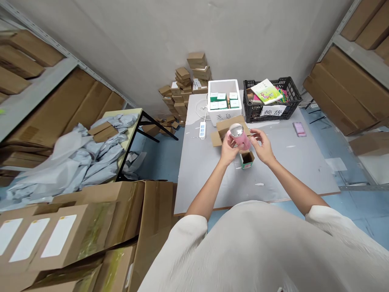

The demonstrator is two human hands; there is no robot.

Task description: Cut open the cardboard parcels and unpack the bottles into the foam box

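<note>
"Surface, room?"
"Scuffed grey table (206,174); pale wall (146,48) beyond the green box (247,161)."
"Obscured?"
"The green box's dark interior. My right hand (263,149) is loosely spread; contact with the pink gadget (241,140) unclear."
"Gadget?"
"Wallward of the green box, clasped by my left hand (229,151); long axis slanting, silver end wallward-left."
</note>
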